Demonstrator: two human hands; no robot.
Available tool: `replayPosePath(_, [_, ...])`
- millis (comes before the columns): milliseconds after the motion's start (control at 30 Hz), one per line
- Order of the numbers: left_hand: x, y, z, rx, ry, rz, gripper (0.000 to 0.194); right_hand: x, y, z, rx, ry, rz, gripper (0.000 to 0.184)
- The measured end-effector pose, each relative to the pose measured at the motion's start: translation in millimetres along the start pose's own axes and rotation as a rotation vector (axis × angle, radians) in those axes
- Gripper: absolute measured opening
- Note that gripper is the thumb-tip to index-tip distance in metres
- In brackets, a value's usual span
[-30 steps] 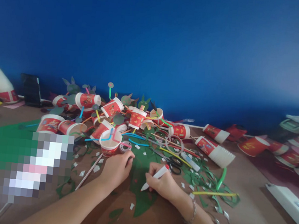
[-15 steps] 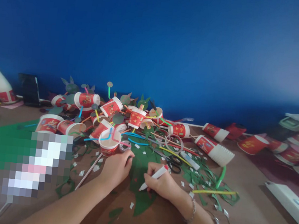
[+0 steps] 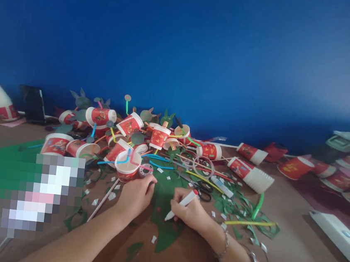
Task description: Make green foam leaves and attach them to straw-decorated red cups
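Note:
A white marker (image 3: 186, 202) with a red end is gripped in my right hand (image 3: 193, 214), its tip down at a piece of dark green paper (image 3: 168, 239). Small red marks show on the paper beside the tip. My left hand (image 3: 137, 193) rests with curled fingers at the paper's left edge; what lies under the fingers is hidden. Just beyond it stand a paper cup (image 3: 125, 176) with bent straws and a roll of tape (image 3: 146, 170). Black-handled scissors (image 3: 203, 191) lie beyond my right hand.
Red paper-cup figures (image 3: 160, 137) with straws pile up against the blue wall (image 3: 182, 57). Stacked cups (image 3: 251, 175) lie at right, near a white box (image 3: 335, 237). Green scraps (image 3: 232, 206) and white bits litter the table. A large green sheet (image 3: 4, 175) lies left.
The marker tip has shifted slightly up and to the right on the green paper, and the marker leans a little more. My left hand stays in place.

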State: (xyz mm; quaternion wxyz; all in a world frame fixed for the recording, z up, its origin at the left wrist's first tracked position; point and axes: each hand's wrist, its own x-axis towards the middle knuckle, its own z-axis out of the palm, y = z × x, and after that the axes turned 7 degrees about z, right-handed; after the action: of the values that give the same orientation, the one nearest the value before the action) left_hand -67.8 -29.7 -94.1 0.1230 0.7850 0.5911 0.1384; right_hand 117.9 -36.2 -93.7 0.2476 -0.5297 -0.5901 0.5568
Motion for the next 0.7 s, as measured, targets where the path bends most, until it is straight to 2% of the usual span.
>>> replayPosePath(467, [-0.2, -0.5, 0.7, -0.006, 0.023, 0.004, 0.017, 1.6, 1.3, 0.8, -0.087, 0.092, -0.062, 0.016])
replayPosePath(700, [-0.6, -0.6, 1.3, -0.006, 0.027, 0.002, 0.017, 2.3, 2.3, -0.4, -0.083, 0.079, -0.066, 0.015])
